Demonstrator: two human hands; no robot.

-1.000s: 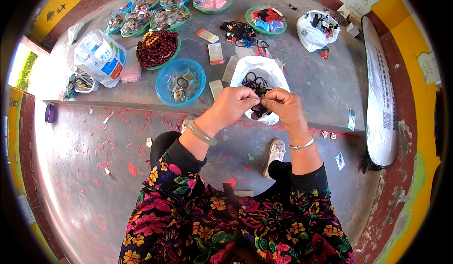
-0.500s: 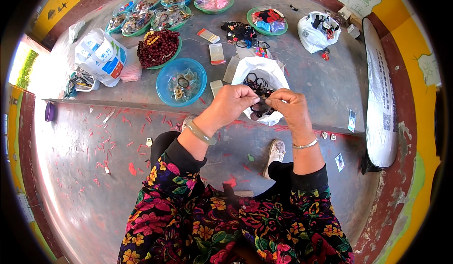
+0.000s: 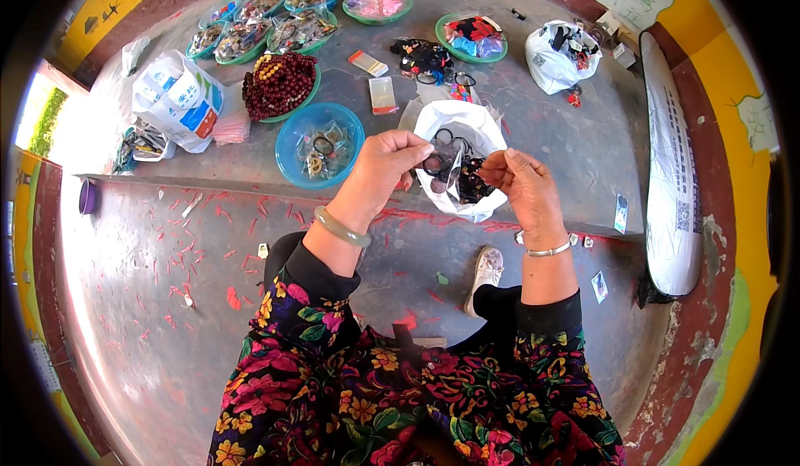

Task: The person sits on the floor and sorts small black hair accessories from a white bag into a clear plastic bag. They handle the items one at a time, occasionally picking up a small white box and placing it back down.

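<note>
My left hand (image 3: 385, 169), with a pale green bangle at the wrist, pinches a black hair tie (image 3: 432, 165) between thumb and forefinger. Clear film seems to hang beside it, but its outline is hard to make out. To its right is my right hand (image 3: 527, 184), wearing a silver bangle, thumb and fingers drawn together; whatever is in them cannot be made out. Both are over the near part of a white plastic bag (image 3: 454, 113), which stands with its mouth wide and black hair ties (image 3: 475, 184) inside.
A blue basin (image 3: 286, 166) of small clear packets stands left of the bag. Dark red beads (image 3: 279, 87) fill a green basin, with more filled basins behind. Small boxes (image 3: 382, 95) lie beyond. Another stuffed white bag (image 3: 552, 70) is at right. The raised slab ends near my shoe (image 3: 488, 274).
My hands have moved apart, the left slightly left and the right slightly right. The black hair tie now shows hanging at my left fingertips.
</note>
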